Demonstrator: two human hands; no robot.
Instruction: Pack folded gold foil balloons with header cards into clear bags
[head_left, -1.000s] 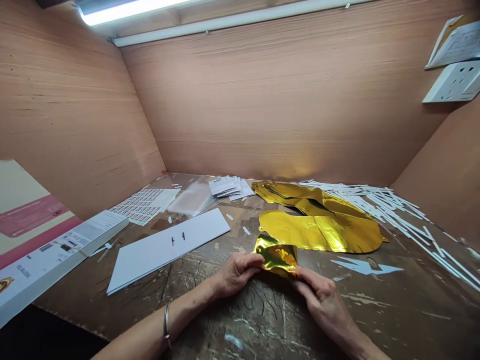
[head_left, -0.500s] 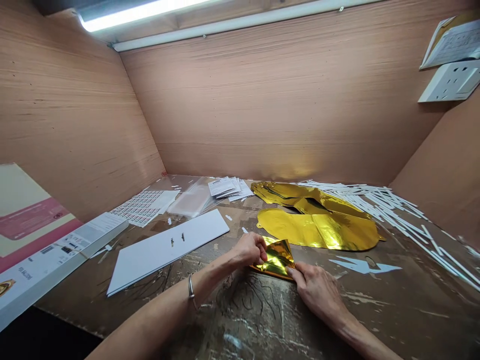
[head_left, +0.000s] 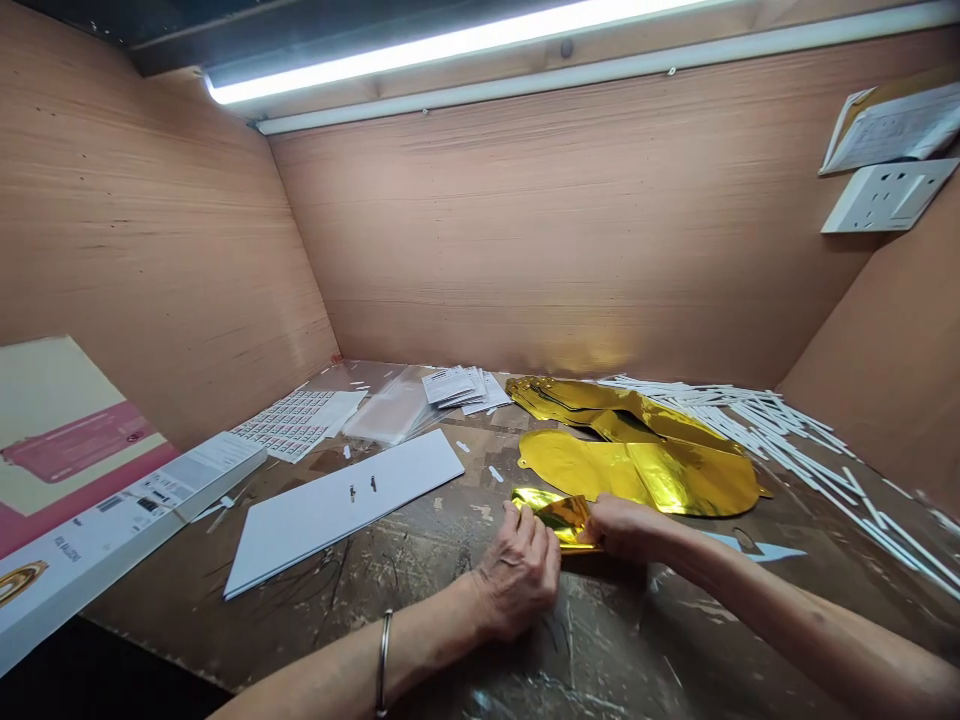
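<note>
A folded gold foil balloon (head_left: 561, 514) lies on the brown worktable, held at both ends. My left hand (head_left: 521, 562), with a bangle on its wrist, is closed on the near left edge. My right hand (head_left: 624, 526) grips the right end, its fingers partly hidden behind the foil and the hand itself. Just beyond lies a flat, uninflated gold foil balloon (head_left: 660, 475), with a pile of more gold foil balloons (head_left: 600, 397) behind it. A white paper cutout (head_left: 772, 552) is partly covered by my right forearm.
White boards (head_left: 337, 515) with two small metal pieces lie left. Behind them are clear plastic sleeves (head_left: 386, 410), printed slips (head_left: 454, 385) and sticker sheets (head_left: 296, 420). A long box (head_left: 135, 530) stands at far left. White straws (head_left: 787, 440) are strewn at right, near the side wall.
My left hand has come nearer and lower along the foil. My right hand has turned and shifted up to the foil's right end. The view has tilted slightly upward.
</note>
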